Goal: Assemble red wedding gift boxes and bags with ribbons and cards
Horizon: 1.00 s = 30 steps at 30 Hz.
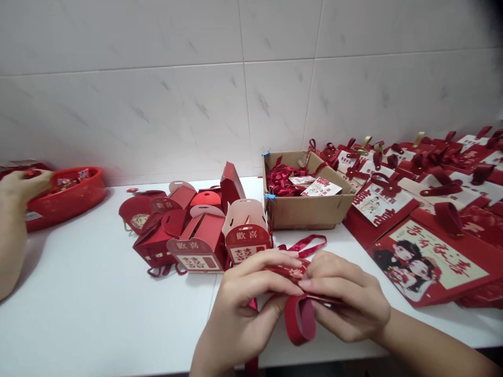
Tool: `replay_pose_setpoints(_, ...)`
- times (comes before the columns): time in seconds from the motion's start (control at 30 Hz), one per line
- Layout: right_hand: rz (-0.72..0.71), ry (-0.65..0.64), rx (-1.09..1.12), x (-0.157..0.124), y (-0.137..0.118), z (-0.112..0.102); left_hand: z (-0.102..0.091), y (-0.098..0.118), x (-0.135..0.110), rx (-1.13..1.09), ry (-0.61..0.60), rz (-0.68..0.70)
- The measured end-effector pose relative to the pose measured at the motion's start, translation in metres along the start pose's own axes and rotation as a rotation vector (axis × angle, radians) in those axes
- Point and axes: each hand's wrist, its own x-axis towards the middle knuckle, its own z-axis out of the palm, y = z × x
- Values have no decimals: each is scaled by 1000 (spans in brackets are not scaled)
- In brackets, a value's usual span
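Near the table's front edge, both hands close on one red gift bag (pixel 288 269), mostly hidden under the fingers. My left hand (pixel 251 298) pinches its near edge from the left. From the right, my right hand (pixel 346 298) grips the same edge, fingers bent around it. A red strap loop (pixel 301 319) hangs from the bag between the two hands, toward me. Just behind the fingers lies a dark red ribbon (pixel 308 245). Red candy boxes (pixel 198 241) printed with white panels stand directly beyond my left hand.
A cardboard box (pixel 310 213) of red ribbons and white cards (pixel 322 187) stands at the back. Rows of red gift bags (pixel 440 256) fill the right side. At far left another person's hand (pixel 23 186) reaches over a red plastic basin (pixel 74 196) of sweets. A tiled wall (pixel 176 115) borders the table.
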Motion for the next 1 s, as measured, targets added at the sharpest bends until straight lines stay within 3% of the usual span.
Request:
replay_pose_setpoints(0.43,-58,18,-75,0,0,2,1,-3,0,-31,-41,94)
replay_pose_setpoints(0.63,-31,29,-65,-4,1,3,6,-6,-5,-33,-18,-15)
replay_pose_setpoints(0.73,43,19,-15,-5,3,5,10,-9,-6,-148,44,-105)
replay_pose_setpoints(1.0,402,-70,184,0,10,5,12,-14,-3,-181,121,-179)
